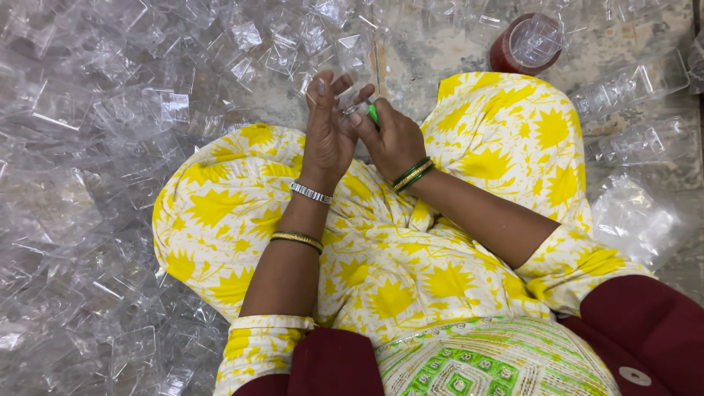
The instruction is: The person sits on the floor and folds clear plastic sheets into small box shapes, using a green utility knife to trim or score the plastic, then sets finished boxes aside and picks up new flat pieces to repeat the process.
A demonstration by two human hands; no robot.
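left hand (328, 130) and right hand (392, 139) meet, both grips clamped: left on a small clear plastic piece (350, 100), right on a green tool (373, 114) just beside it. best kept steady, close above the lap.

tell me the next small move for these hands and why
Probably bring the green tool in the right hand against the small clear plastic piece pinched in the left hand. The tool tip sits right beside the piece and both hands meet over the lap, with loose clear plastic containers piled on the floor around.
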